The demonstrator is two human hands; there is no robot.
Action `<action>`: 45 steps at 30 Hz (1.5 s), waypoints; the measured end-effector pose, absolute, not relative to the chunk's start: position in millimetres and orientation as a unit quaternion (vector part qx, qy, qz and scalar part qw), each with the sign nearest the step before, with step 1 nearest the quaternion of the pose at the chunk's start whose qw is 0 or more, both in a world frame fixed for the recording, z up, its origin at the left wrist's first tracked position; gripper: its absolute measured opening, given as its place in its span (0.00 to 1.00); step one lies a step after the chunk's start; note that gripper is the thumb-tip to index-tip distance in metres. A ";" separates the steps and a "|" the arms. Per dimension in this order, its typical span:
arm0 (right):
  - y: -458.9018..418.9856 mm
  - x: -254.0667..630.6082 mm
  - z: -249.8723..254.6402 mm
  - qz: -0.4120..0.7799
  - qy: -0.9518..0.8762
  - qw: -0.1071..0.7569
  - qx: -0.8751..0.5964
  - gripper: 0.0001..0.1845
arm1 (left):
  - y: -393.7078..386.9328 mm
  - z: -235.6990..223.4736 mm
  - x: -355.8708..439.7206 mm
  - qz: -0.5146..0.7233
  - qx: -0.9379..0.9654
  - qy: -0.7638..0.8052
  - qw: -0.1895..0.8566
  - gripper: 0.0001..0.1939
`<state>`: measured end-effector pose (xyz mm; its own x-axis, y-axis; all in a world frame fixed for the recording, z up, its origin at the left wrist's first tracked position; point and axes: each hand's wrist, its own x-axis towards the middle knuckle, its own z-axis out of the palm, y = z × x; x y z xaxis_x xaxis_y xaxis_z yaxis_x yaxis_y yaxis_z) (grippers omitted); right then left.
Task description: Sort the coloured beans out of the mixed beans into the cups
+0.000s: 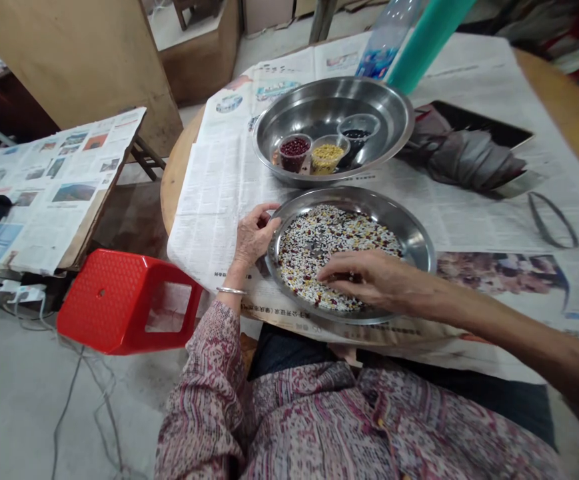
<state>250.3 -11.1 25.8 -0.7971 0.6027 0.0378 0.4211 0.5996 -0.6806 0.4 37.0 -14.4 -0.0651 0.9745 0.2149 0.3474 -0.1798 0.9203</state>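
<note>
A round steel tray [423,257] holds a spread mix of white rice grains with dark red, black and yellow beans [314,243]. At its left rim is my left hand [258,233], a silver bangle on the wrist, its bent fingers gripping the edge. My right hand [364,275] reaches in from the right, low over the mix. Its fingers are curled and drawn together with the thumb; whatever they pinch is too small to make out. Behind the tray, a larger steel basin [394,127] contains plastic cups of red beans [295,152], yellow beans [326,157] and black beans [357,133].
Newspaper [209,227] covers the round table. A folded grey umbrella [469,160] lies right of the basin, near a plastic bottle [384,40] and a green tube [429,47]. A red stool [119,300] and a paper-covered bench [69,180] stand to the left.
</note>
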 end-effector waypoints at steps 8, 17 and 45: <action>-29.8 237.4 14.3 0.330 -0.905 0.131 -0.234 0.18 | 36.0 -13.4 0.7 0.483 0.602 0.545 0.327 0.11; 23.0 246.1 7.1 0.104 -0.858 0.197 -0.462 0.18 | 36.1 -11.6 1.5 0.479 0.587 0.558 0.338 0.11; 28.4 302.0 -75.5 0.114 -0.907 0.240 -0.327 0.28 | 23.2 -5.9 1.5 0.460 0.558 0.591 0.356 0.14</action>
<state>302.0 28.4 -75.5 -0.6712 0.6472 0.3616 0.5381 0.7608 -0.3629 1.5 23.2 -5.9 -0.1234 0.9879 0.0934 0.3329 -0.0475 0.9418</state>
